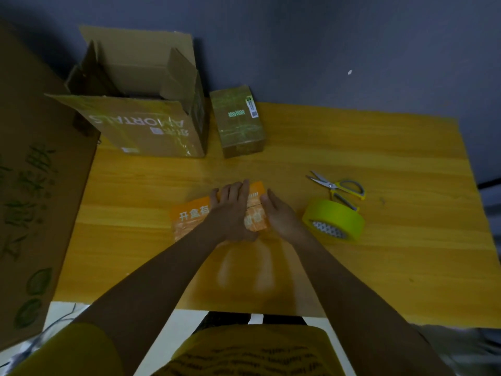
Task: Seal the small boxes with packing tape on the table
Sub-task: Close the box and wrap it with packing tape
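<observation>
A small orange box (189,218) with white print lies flat in the middle of the wooden table (379,253). My left hand (233,210) presses down on its top with straight fingers. My right hand (279,213) rests against the box's right side, fingers straight. A roll of yellow-green packing tape (334,219) stands just right of my right hand. Scissors (339,187) with yellow-grey handles lie behind the roll. A second small brown box (238,123), wrapped in clear tape, sits at the back.
A large open cardboard carton (141,104) stands at the back left, next to the taped brown box. A big flat cardboard sheet (32,199) with green print leans along the table's left side. A grey wall runs behind the table.
</observation>
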Demonstrator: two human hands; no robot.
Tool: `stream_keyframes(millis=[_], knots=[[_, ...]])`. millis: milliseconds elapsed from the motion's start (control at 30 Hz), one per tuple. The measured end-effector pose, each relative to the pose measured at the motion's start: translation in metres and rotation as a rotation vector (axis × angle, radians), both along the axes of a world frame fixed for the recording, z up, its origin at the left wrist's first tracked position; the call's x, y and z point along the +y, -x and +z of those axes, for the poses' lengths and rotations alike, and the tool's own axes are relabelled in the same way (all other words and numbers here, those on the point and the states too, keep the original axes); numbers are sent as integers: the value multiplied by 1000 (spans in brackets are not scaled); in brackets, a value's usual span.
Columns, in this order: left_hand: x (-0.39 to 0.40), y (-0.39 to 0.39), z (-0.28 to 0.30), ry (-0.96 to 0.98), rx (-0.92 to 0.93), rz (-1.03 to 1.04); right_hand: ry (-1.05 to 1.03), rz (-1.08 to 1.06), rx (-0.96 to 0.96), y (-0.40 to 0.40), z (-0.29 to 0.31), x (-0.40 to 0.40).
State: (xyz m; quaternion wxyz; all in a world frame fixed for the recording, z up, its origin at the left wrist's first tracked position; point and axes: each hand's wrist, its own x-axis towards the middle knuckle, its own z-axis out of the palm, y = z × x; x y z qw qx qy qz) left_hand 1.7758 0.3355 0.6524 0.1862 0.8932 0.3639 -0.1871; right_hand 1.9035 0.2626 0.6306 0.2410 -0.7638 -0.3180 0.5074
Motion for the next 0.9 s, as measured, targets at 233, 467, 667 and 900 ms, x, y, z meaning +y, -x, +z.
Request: stream_keyframes(millis=[233,467,667,900], knots=[[16,8,3,124,-125,-27,-80,-239,47,11,-2,0],[-6,9,-15,-228,-88,285,-322,-7,-317,27,-8,2],[-5,64,-20,-264,-87,530,-278,7,-372,29,-10,1],[-16,92,-20,389,-800,1191,-390,348,-826,45,-1,9]])
